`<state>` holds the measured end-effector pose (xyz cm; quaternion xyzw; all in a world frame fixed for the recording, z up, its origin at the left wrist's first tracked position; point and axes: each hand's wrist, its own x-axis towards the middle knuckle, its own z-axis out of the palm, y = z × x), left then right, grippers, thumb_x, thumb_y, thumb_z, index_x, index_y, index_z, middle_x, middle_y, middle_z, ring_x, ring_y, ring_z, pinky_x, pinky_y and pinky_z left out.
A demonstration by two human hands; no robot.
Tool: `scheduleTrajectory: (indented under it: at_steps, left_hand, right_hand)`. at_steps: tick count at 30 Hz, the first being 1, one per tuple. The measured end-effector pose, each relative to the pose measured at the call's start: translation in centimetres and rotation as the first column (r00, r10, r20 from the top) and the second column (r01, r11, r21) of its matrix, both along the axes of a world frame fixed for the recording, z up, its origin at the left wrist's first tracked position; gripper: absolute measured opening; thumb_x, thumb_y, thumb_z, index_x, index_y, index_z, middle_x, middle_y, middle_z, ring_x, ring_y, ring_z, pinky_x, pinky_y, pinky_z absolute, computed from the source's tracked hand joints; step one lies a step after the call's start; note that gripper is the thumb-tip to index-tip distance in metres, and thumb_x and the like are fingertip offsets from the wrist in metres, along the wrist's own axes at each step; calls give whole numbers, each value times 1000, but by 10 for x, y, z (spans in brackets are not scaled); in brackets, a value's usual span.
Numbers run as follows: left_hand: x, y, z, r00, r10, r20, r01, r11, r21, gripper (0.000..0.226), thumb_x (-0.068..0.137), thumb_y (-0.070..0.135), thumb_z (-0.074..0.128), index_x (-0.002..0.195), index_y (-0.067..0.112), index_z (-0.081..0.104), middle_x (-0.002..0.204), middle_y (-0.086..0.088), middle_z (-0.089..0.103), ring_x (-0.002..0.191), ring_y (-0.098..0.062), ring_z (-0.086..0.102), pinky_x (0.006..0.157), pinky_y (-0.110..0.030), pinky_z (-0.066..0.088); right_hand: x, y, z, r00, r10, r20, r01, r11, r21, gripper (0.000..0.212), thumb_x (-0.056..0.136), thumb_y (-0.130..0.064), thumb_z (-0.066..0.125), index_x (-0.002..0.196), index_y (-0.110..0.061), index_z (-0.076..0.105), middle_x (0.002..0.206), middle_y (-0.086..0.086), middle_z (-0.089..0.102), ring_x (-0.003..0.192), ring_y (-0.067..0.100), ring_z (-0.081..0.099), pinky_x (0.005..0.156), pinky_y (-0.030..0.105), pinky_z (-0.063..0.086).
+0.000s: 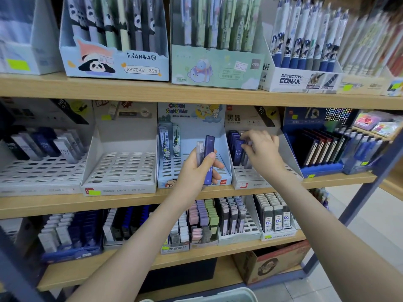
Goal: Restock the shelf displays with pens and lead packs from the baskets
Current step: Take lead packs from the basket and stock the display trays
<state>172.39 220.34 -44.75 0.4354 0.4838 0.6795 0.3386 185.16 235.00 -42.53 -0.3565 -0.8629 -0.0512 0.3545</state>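
- Your left hand (197, 168) is curled round two upright lead packs, a dark blue lead pack (209, 159) and a clear grey lead pack (200, 152). The thumb lies across their fronts. They are held in front of the Shin-chan display (226, 159).
- That pale blue display carries two carded packs (169, 142) standing at its back left; the slotted grid shows across the remainder.
- Your right hand (260, 149) reaches into the white display (239, 118) just to the right, fingers bent down over the tops of the navy packs (236, 150) standing at its back left. The hand covers them, so you cannot tell whether it pinches one or only touches.
- Left of the Shin-chan display, a white slotted tray (122, 168) shows only its grid; further left, a grey tray (43, 171) holds leaning dark and clear packs at the back.
- On the right, a blue display (322, 168) holds slim dark cases upright.
- The shelf above carries pen boxes: a panda box (113, 64), a green box (216, 66) and a Detective Conan box (301, 81).
- The shelf below carries rows of lead cases; a cardboard box (272, 260) sits on the bottom level.
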Motion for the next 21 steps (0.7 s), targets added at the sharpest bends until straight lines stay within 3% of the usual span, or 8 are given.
scheduleTrajectory:
  at_steps: [5, 7, 10, 13, 17, 18, 19, 21]
  left_hand:
    - [0, 0, -5, 996, -76, -36, 74, 996, -52, 15, 100, 30, 47, 108, 23, 57, 82, 6, 71, 62, -12, 61, 73, -40, 42]
    - [2, -2, -5, 990, -142, 1, 142, 989, -50, 16, 101, 28, 45, 108, 22, 58, 80, 3, 71, 61, -12, 62, 67, -32, 50]
    - [7, -4, -2, 980, -198, 16, 198, 978, -64, 16, 101, 26, 42, 108, 22, 56, 74, 2, 71, 58, -10, 63, 56, -21, 52]
    - [10, -3, -1, 973, -233, -6, 231, 968, -95, 18, 101, 25, 41, 108, 18, 56, 72, 2, 71, 56, -10, 63, 55, -20, 52]
    - [6, -4, -2, 968, -239, -74, 224, 960, -167, 14, 101, 23, 44, 98, 15, 56, 78, 2, 72, 45, -7, 49, 45, -20, 38]
    - [3, -4, -3, 966, -213, -147, 183, 964, -190, 14, 102, 23, 45, 94, 17, 55, 79, 2, 72, 42, -5, 42, 44, -21, 32]
    - [1, -5, -3, 954, -173, -244, 122, 970, -211, 14, 101, 23, 46, 91, 20, 55, 78, 4, 71, 41, -2, 39, 46, -23, 30]
    - [-3, -4, -2, 876, -87, -475, -24, 975, -223, 17, 100, 25, 50, 85, 24, 58, 74, 9, 70, 49, 2, 46, 58, -28, 35]
  right_hand:
    - [1, -7, -3, 985, 44, -165, -28, 995, 95, 16, 90, -16, 60, 105, -13, 66, 109, 7, 59, 105, 21, 40, 77, 26, 16]
    - [3, -26, 6, 923, 183, -338, -226, 970, -91, 14, 92, -22, 59, 105, -17, 65, 104, 3, 62, 97, 14, 47, 79, 29, 32]
    - [3, -53, 15, 854, 292, -431, -471, 786, -400, 3, 89, -21, 64, 91, -23, 65, 85, -7, 64, 80, 7, 56, 75, 29, 46]
    - [4, -60, 14, 855, 286, -433, -491, 717, -495, 8, 88, -14, 65, 83, -20, 64, 71, -5, 60, 64, 1, 55, 65, 24, 45]
    - [20, -59, 13, 733, 145, -665, -596, 609, -524, 3, 92, -11, 60, 89, -13, 61, 75, 2, 61, 64, 6, 57, 65, 26, 47]
    - [24, -58, 12, 738, 154, -657, -590, 619, -518, 2, 92, -12, 60, 94, -13, 61, 81, 2, 62, 70, 7, 57, 69, 28, 47]
    - [28, -55, 10, 790, 190, -583, -529, 691, -493, 8, 91, -12, 61, 99, -14, 60, 89, 0, 63, 79, 5, 56, 74, 29, 46]
    - [31, -51, 2, 939, 267, -217, -313, 925, -215, 22, 88, -17, 64, 110, -20, 62, 108, -5, 61, 97, 6, 44, 82, 29, 34]
